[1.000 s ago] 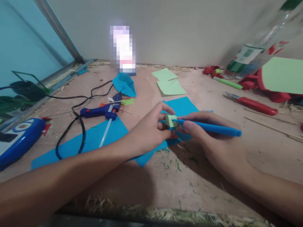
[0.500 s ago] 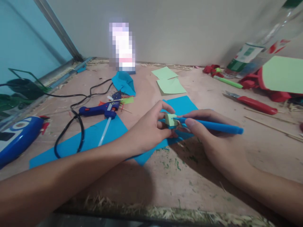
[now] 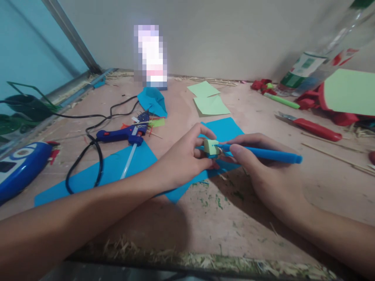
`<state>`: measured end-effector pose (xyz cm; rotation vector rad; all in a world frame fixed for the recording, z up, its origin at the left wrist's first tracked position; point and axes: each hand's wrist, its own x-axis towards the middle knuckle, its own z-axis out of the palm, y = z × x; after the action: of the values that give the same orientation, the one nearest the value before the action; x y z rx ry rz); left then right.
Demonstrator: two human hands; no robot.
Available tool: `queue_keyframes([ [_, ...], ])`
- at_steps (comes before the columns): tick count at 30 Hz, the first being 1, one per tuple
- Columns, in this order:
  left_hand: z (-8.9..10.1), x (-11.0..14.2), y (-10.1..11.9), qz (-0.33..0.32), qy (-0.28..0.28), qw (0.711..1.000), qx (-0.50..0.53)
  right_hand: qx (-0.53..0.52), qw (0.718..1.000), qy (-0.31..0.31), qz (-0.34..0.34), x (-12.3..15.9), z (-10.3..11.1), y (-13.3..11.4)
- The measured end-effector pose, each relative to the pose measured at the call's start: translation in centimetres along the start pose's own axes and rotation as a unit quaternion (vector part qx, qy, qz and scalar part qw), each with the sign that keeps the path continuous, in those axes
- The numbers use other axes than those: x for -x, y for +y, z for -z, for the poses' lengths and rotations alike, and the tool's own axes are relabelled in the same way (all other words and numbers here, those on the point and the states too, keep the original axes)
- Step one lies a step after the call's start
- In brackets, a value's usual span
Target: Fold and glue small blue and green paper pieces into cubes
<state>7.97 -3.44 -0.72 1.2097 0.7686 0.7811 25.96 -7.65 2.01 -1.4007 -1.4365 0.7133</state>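
Shifted slightly right, the pen (image 3: pixel 263 154) is gripped by the fingers of the right hand (image 3: pixel 272 171), tip at the small block (image 3: pixel 209 148) the left hand (image 3: pixel 186 156) holds mid-frame, green face on, penwork seemingly unfinished.

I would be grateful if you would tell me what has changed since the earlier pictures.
Very little: the blue pen in the right hand has shifted slightly, its back end a touch farther right and higher. The whole view has drifted a little too. Nothing was picked up or released: the left hand still holds the small block.
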Motion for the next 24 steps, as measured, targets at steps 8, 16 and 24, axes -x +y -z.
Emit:
queue_keyframes([
  [8, 0.03, -0.07, -0.07, -0.005, 0.000, 1.000, 0.004, -0.009, 1.000, -0.008, -0.003, 0.03, -0.03, 0.03],
  [16, -0.17, -0.06, 0.22, 0.007, 0.005, 1.000, -0.005, 0.006, 1.000, 0.004, 0.004, 0.09, 0.13, 0.10],
  [24, -0.02, -0.09, -0.03, -0.004, 0.000, 1.000, 0.003, 0.013, 1.000, -0.018, 0.013, 0.20, 0.21, 0.01],
])
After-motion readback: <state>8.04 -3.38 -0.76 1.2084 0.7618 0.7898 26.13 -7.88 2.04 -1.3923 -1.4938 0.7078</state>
